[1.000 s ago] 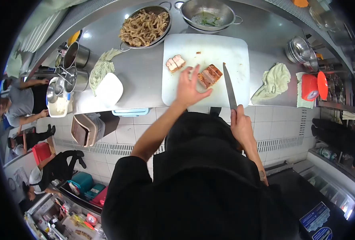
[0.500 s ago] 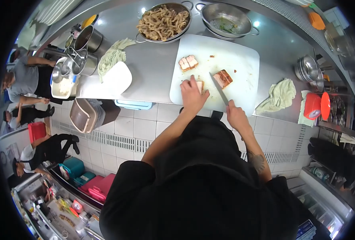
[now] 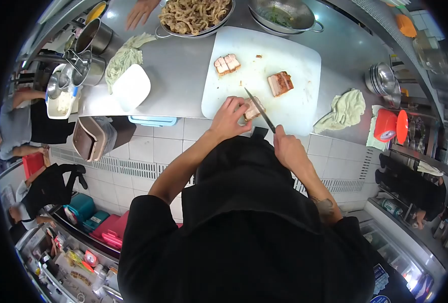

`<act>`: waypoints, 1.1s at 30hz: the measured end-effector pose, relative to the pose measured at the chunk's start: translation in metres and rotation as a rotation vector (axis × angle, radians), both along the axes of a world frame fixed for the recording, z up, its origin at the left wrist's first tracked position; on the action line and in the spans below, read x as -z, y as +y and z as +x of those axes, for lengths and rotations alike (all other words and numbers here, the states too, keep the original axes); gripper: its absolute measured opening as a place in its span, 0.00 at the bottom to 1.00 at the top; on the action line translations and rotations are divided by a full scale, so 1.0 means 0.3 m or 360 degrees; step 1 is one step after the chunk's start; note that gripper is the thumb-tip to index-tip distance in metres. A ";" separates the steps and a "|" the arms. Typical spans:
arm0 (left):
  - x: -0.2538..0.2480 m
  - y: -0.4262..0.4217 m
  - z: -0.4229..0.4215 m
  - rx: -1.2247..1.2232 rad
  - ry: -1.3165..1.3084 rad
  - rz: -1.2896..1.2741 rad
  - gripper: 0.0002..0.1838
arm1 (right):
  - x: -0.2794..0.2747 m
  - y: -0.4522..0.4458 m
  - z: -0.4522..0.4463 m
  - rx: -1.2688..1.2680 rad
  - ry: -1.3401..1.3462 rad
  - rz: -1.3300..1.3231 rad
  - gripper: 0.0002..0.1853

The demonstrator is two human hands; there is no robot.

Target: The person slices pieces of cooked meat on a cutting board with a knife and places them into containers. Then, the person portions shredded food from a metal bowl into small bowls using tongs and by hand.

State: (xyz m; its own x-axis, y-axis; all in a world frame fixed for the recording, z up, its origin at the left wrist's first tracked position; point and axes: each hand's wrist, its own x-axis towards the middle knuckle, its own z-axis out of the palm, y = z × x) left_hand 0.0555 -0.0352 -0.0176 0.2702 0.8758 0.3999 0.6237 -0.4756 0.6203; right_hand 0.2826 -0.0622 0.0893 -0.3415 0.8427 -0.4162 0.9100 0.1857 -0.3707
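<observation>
My right hand (image 3: 288,148) is closed around the handle of a kitchen knife (image 3: 260,109). The blade points up and left, lying over a piece of roast pork (image 3: 252,112) near the board's front edge. My left hand (image 3: 230,117) grips this piece from the left, its fingers bent against it. A larger block of pork (image 3: 280,84) with a browned crust sits to the right on the white cutting board (image 3: 299,58). Several cut pork pieces (image 3: 227,64) stand in a row at the upper left of the board.
Beyond the board stand a pan of fried strips (image 3: 193,17) and a metal colander (image 3: 284,17). A white plate (image 3: 131,88) and a cloth (image 3: 125,53) lie left, another cloth (image 3: 342,112) right. Another person's hand (image 3: 141,12) reaches over the counter's far left.
The knife has moved from beside the large block to the small piece. My left hand has closed in on that piece. Another person's hand has appeared at the top left.
</observation>
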 end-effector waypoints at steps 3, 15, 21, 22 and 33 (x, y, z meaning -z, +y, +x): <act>0.008 0.020 0.007 0.0021 -0.0016 -0.0020 0.22 | -0.047 -0.009 0.013 -0.0081 -0.0080 -0.0095 0.08; 0.029 0.028 -0.003 -0.0041 -0.0087 -0.0068 0.21 | 0.120 0.028 -0.070 0.0007 0.0031 0.0013 0.07; -0.020 0.034 0.054 -0.0269 -0.0167 0.0043 0.23 | -0.024 0.047 0.001 -0.0020 -0.0086 -0.0085 0.06; -0.015 0.041 0.068 -0.0271 -0.0167 0.0043 0.23 | -0.022 0.056 0.011 -0.0073 -0.0113 -0.0097 0.06; 0.038 0.063 0.088 -0.0284 -0.0199 0.0065 0.20 | 0.039 0.139 -0.004 -0.0323 -0.0167 -0.0138 0.06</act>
State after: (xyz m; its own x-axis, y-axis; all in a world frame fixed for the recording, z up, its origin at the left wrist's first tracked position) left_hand 0.0818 -0.0163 -0.0291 0.0586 0.8877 0.4567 0.6198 -0.3910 0.6804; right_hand 0.2814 -0.0205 0.0775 -0.4512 0.7208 -0.5262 0.8917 0.3400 -0.2988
